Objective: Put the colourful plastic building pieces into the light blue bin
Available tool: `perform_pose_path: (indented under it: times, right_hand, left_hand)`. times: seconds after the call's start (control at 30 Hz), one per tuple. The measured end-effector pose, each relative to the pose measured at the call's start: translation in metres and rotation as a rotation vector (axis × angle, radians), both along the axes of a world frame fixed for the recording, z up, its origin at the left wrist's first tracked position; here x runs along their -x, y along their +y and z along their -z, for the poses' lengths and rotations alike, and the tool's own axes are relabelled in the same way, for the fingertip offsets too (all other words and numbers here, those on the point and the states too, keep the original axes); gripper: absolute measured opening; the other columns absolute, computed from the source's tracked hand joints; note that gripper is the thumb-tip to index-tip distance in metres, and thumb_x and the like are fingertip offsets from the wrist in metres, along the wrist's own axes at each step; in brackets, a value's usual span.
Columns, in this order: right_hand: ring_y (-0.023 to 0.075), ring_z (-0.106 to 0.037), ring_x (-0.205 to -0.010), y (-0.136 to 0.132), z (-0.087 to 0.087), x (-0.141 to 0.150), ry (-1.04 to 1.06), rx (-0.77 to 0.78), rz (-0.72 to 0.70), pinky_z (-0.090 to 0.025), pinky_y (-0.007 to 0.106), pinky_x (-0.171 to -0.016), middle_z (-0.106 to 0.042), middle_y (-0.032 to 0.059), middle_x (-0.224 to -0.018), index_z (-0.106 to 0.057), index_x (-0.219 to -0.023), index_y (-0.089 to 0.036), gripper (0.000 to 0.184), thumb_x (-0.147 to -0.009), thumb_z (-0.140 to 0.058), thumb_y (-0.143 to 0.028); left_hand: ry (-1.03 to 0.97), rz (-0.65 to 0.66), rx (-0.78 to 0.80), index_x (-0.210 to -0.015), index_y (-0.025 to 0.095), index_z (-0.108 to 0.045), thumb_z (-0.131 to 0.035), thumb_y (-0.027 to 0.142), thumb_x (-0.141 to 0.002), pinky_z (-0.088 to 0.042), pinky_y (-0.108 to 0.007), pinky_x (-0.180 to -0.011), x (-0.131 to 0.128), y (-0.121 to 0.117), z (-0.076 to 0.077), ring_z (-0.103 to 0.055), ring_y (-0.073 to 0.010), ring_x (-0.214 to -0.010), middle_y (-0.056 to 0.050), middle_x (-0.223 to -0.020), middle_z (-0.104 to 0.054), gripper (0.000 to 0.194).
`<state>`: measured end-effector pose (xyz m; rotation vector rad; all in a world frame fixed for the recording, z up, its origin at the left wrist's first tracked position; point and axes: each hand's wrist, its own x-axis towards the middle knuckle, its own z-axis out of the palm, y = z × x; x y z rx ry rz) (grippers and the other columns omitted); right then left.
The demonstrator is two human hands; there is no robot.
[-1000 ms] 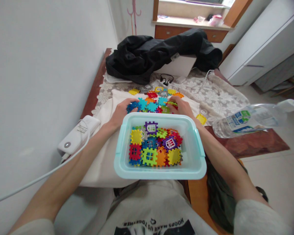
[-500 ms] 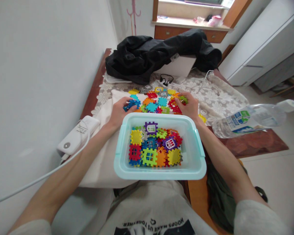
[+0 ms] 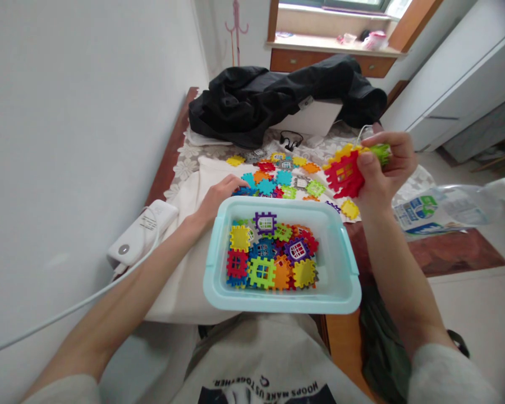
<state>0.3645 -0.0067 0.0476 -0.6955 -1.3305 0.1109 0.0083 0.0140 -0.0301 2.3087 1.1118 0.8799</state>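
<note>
My right hand (image 3: 389,171) is raised over the right side of the table, pinching joined plastic building tiles: a red window tile (image 3: 344,175), with yellow and green pieces behind it. My left hand (image 3: 221,196) is low behind the tub's back left corner, its fingers closed on blue building tiles (image 3: 244,191); its thumb is hidden. In front of me a pale blue tub (image 3: 340,286) holds a heap of coloured interlocking tiles (image 3: 262,272). More loose tiles, including a turquoise one (image 3: 266,187) and a green window tile (image 3: 316,188), lie behind the tub.
A clear plastic bottle (image 3: 446,209) stands at the right. A white power bank (image 3: 141,233) with a cable lies by the left wall. At the back, a black jacket (image 3: 278,101) covers part of a laptop (image 3: 315,120), with black earphones (image 3: 290,140) before it.
My right hand has lifted the red, yellow and green tiles off the table, up and to the right. My left hand has shifted slightly right, lower behind the tub.
</note>
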Motion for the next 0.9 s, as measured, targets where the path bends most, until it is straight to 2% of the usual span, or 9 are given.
perform_pose_path:
  times: [0.1,0.17,0.27,0.4,0.5,0.63,0.77,0.83,0.9]
  right_hand:
    - [0.0168,-0.079,-0.075,-0.021,-0.017,0.018,-0.232,0.095,-0.407,-0.062,0.029,-0.064,-0.083,-0.0002,-0.099,-0.081,-0.120,-0.028,0.032,-0.096,-0.091,-0.046]
    - [0.0206,-0.086,-0.086,-0.027,-0.023,0.024,-0.453,0.201,-0.683,-0.068,0.031,-0.072,-0.087,0.0006,-0.105,-0.078,-0.138,-0.031,0.049,-0.094,-0.093,-0.048]
    - [0.0276,-0.087,-0.103,-0.027,-0.025,0.022,-0.621,0.301,-0.823,-0.072,0.041,-0.093,-0.089,0.0060,-0.112,-0.077,-0.144,-0.028,0.071,-0.089,-0.092,-0.069]
    - [0.0272,-0.087,-0.094,-0.017,-0.007,0.006,-0.342,0.303,-0.730,-0.072,0.044,-0.092,-0.087,0.0069,-0.105,-0.083,-0.129,-0.027,0.072,-0.097,-0.067,-0.090]
    - [0.0244,-0.085,-0.088,-0.009,0.021,-0.014,-0.183,0.318,-0.501,-0.070,0.044,-0.089,-0.084,0.0045,-0.096,-0.082,-0.121,-0.029,0.066,-0.108,-0.049,-0.085]
    - [0.0310,-0.079,-0.124,-0.005,0.065,-0.050,-0.509,0.487,-0.141,-0.062,0.056,-0.112,-0.083,0.0113,-0.130,-0.075,-0.134,-0.028,0.053,-0.114,-0.050,-0.071]
    - [0.0448,-0.045,-0.166,-0.009,0.106,-0.076,-1.062,0.609,0.070,-0.036,0.074,-0.133,-0.053,0.0177,-0.177,-0.054,-0.169,-0.028,0.067,-0.109,-0.061,-0.058]
    - [0.0450,-0.041,-0.168,-0.008,0.118,-0.079,-1.183,0.679,0.084,-0.038,0.072,-0.132,-0.045,0.0172,-0.183,-0.046,-0.175,-0.029,0.072,-0.109,-0.061,-0.051]
    - [0.0427,-0.046,-0.164,-0.006,0.124,-0.077,-1.211,0.689,0.080,-0.042,0.066,-0.128,-0.048,0.0171,-0.180,-0.050,-0.172,-0.028,0.066,-0.109,-0.059,-0.046]
  left_hand:
    - [0.053,-0.030,0.004,-0.119,0.027,-0.079,-0.057,0.036,-0.110,-0.061,-0.040,-0.097,0.000,-0.001,-0.003,-0.074,-0.0265,-0.116,-0.009,-0.125,-0.076,0.026]
    - [0.041,-0.036,0.018,-0.118,0.026,-0.080,-0.059,0.037,-0.109,-0.061,-0.042,-0.099,0.001,-0.001,-0.003,-0.074,-0.0270,-0.116,-0.009,-0.128,-0.075,0.025]
    - [-0.028,0.025,0.038,-0.115,0.026,-0.079,-0.058,0.039,-0.109,-0.060,-0.045,-0.107,0.001,0.002,-0.002,-0.074,-0.0269,-0.118,-0.010,-0.126,-0.075,0.026]
    - [-0.131,0.030,-0.018,-0.109,0.026,-0.077,-0.059,0.042,-0.111,-0.061,-0.047,-0.110,0.001,0.004,-0.002,-0.074,-0.0258,-0.117,-0.008,-0.120,-0.077,0.024]
    - [-0.243,-0.155,-0.170,-0.105,0.026,-0.074,-0.073,0.044,-0.105,-0.062,-0.048,-0.110,0.002,0.003,-0.012,-0.073,-0.0266,-0.119,-0.008,-0.120,-0.078,0.018]
    - [-0.440,-0.371,-0.286,-0.114,0.030,-0.068,-0.080,0.045,-0.102,-0.065,-0.048,-0.104,0.000,-0.013,-0.043,-0.072,-0.0279,-0.121,-0.007,-0.128,-0.075,0.022]
    - [-0.492,-0.215,-0.240,-0.120,0.031,-0.067,-0.079,0.054,-0.103,-0.067,-0.051,-0.109,-0.013,-0.048,-0.075,-0.072,-0.0298,-0.130,-0.007,-0.129,-0.074,0.030]
    - [-0.432,-0.051,-0.083,-0.129,0.032,-0.068,-0.083,0.056,-0.100,-0.070,-0.049,-0.106,-0.020,-0.064,-0.084,-0.076,-0.0290,-0.124,-0.008,-0.134,-0.075,0.041]
    - [-0.389,0.128,0.090,-0.141,0.033,-0.066,-0.089,0.055,-0.096,-0.072,-0.049,-0.105,-0.024,-0.072,-0.088,-0.080,-0.0285,-0.118,-0.009,-0.141,-0.076,0.055]
